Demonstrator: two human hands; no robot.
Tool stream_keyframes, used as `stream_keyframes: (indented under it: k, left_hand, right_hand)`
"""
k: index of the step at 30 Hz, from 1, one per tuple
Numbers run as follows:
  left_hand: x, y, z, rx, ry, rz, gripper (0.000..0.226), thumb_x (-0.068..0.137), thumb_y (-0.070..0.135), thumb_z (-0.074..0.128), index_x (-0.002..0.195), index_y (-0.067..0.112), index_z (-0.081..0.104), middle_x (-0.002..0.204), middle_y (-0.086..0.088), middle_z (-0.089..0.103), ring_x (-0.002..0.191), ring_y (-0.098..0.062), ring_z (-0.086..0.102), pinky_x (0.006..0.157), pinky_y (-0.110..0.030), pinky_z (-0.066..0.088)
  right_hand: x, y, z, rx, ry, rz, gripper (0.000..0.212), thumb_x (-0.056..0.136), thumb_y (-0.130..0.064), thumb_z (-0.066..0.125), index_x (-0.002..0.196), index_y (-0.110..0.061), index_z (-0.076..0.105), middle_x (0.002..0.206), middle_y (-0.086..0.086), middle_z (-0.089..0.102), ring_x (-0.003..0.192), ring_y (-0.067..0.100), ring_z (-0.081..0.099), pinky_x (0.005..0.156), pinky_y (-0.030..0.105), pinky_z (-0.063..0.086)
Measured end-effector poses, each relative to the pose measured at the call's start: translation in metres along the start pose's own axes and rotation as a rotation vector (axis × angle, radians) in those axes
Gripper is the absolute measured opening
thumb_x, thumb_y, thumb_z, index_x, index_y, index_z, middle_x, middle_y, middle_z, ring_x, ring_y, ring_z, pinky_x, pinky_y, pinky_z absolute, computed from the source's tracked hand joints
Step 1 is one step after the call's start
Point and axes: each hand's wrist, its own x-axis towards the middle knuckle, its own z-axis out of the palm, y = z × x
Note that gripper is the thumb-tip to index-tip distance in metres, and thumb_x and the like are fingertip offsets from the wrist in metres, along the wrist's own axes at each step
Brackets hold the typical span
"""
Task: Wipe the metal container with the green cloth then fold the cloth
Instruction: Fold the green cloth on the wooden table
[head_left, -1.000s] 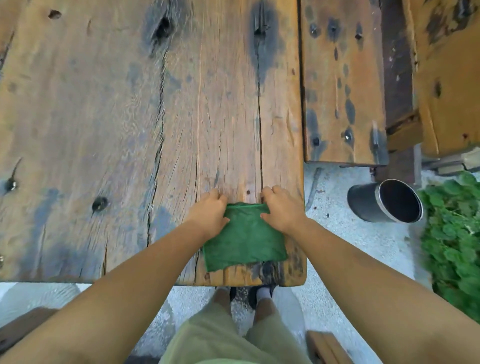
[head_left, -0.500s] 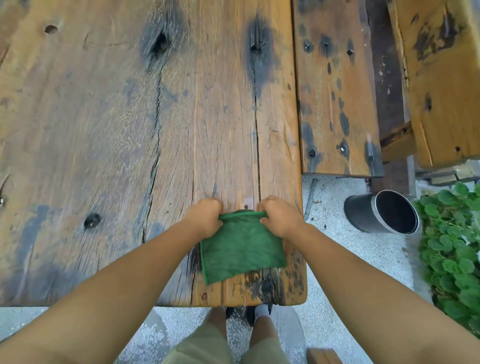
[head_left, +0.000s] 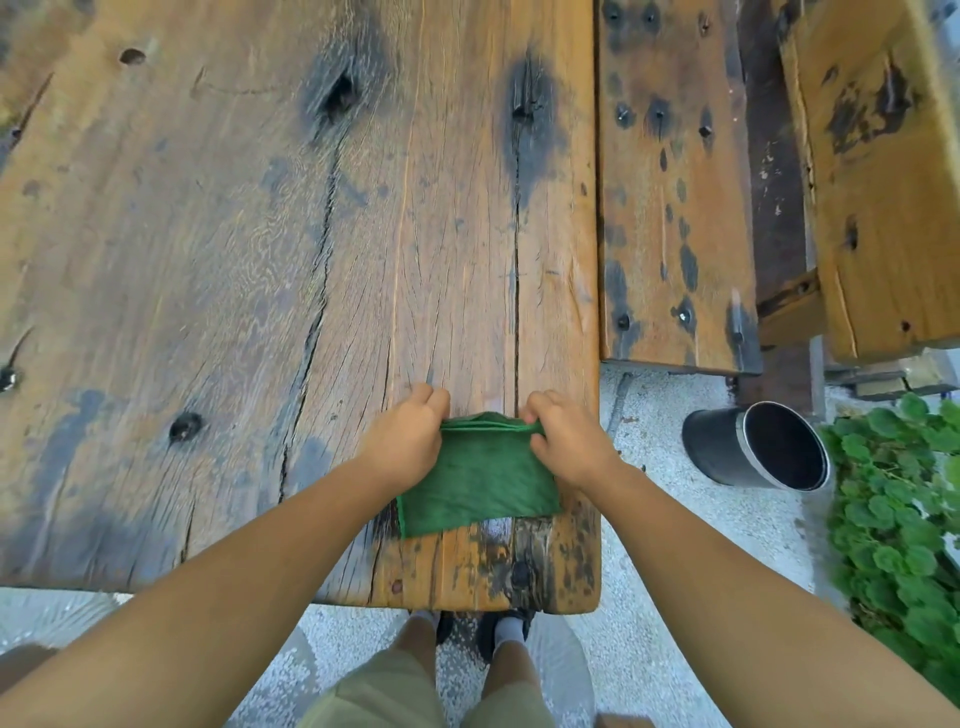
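The green cloth (head_left: 480, 480) lies folded on the wooden table (head_left: 260, 260) near its front right corner. My left hand (head_left: 408, 439) pinches the cloth's far left corner, and my right hand (head_left: 569, 441) pinches its far right corner. The far edge is lifted slightly off the wood and shows stacked layers. The metal container (head_left: 758, 447), a dark cylinder with an open mouth, lies on its side on the ground to the right of the table, apart from both hands.
A wooden bench (head_left: 675, 208) runs along the table's right side, with another plank (head_left: 883, 182) beyond it. Green leafy plants (head_left: 904, 519) grow at the right edge. Pale gravel ground (head_left: 649, 571) and my legs show below the table's front edge.
Both hands went from pressing flat on the cloth's far corners to pinching them and raising the far edge. The view has shifted a little forward.
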Motion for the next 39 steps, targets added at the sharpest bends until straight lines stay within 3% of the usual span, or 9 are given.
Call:
stream_keyframes:
  k: [7, 10, 14, 23, 28, 31, 35, 39]
  left_hand:
    - [-0.026, -0.005, 0.009, -0.067, 0.065, 0.046, 0.015, 0.094, 0.004, 0.055, 0.108, 0.005, 0.06, 0.106, -0.01, 0.062, 0.097, -0.029, 0.059, 0.082, -0.041, 0.051]
    - [-0.026, -0.004, 0.001, -0.106, 0.087, -0.003, 0.017, 0.099, 0.01, 0.056, 0.113, 0.003, 0.062, 0.111, -0.012, 0.059, 0.096, -0.033, 0.061, 0.08, -0.045, 0.052]
    - [-0.019, -0.003, -0.019, -0.108, 0.145, -0.026, 0.017, 0.099, 0.009, 0.055, 0.113, 0.002, 0.061, 0.113, -0.014, 0.057, 0.093, -0.036, 0.061, 0.076, -0.046, 0.052]
    - [0.019, 0.002, -0.075, -0.182, 0.282, -0.042, 0.013, 0.097, 0.008, 0.057, 0.107, 0.007, 0.066, 0.105, -0.012, 0.07, 0.095, -0.033, 0.063, 0.076, -0.038, 0.05]
    - [0.02, 0.009, -0.099, -0.164, 0.418, 0.043, 0.014, 0.095, 0.007, 0.058, 0.106, 0.008, 0.067, 0.103, -0.009, 0.069, 0.095, -0.03, 0.063, 0.081, -0.043, 0.052]
    - [0.007, 0.011, -0.099, -0.133, 0.452, 0.136, 0.013, 0.093, 0.006, 0.061, 0.104, 0.008, 0.066, 0.099, -0.007, 0.066, 0.089, -0.027, 0.062, 0.077, -0.043, 0.053]
    - [-0.02, 0.01, -0.073, -0.116, 0.379, 0.224, 0.015, 0.091, 0.004, 0.064, 0.105, 0.006, 0.067, 0.101, -0.008, 0.067, 0.088, -0.029, 0.065, 0.072, -0.039, 0.055]
    - [-0.048, 0.002, -0.021, -0.101, 0.125, 0.243, 0.017, 0.094, 0.009, 0.058, 0.11, 0.008, 0.066, 0.11, -0.008, 0.065, 0.1, -0.03, 0.064, 0.081, -0.043, 0.054]
  right_hand:
    - [-0.023, 0.002, 0.007, 0.095, 0.072, -0.031, 0.017, 0.089, 0.0, 0.059, 0.098, -0.014, 0.057, 0.102, 0.001, 0.066, 0.094, 0.022, 0.06, 0.081, 0.04, 0.05]
    - [-0.021, -0.001, 0.0, 0.124, 0.099, -0.031, 0.019, 0.09, 0.001, 0.057, 0.097, -0.016, 0.052, 0.09, -0.004, 0.06, 0.077, 0.017, 0.055, 0.068, 0.035, 0.042]
    - [-0.008, -0.01, -0.02, 0.098, 0.093, -0.005, 0.018, 0.091, -0.003, 0.053, 0.1, -0.017, 0.048, 0.075, 0.004, 0.057, 0.066, 0.027, 0.053, 0.058, 0.039, 0.04]
    - [0.029, -0.021, -0.07, 0.087, 0.217, 0.007, 0.016, 0.092, -0.004, 0.051, 0.1, -0.017, 0.047, 0.075, 0.006, 0.057, 0.068, 0.031, 0.054, 0.057, 0.036, 0.033]
    - [0.028, -0.025, -0.09, 0.156, 0.336, -0.025, 0.016, 0.091, -0.002, 0.055, 0.097, -0.016, 0.054, 0.077, 0.001, 0.061, 0.067, 0.023, 0.056, 0.056, 0.037, 0.037]
    - [0.015, -0.024, -0.087, 0.193, 0.356, -0.055, 0.016, 0.09, -0.002, 0.057, 0.094, -0.017, 0.055, 0.073, -0.005, 0.059, 0.061, 0.015, 0.053, 0.054, 0.035, 0.038]
    - [-0.014, -0.018, -0.057, 0.209, 0.342, -0.011, 0.019, 0.086, -0.001, 0.058, 0.093, -0.019, 0.055, 0.086, -0.006, 0.059, 0.073, 0.017, 0.055, 0.063, 0.038, 0.044]
    - [-0.05, -0.009, -0.009, 0.221, 0.226, 0.01, 0.022, 0.085, 0.004, 0.059, 0.093, -0.017, 0.058, 0.09, -0.004, 0.061, 0.077, 0.014, 0.056, 0.067, 0.034, 0.046]
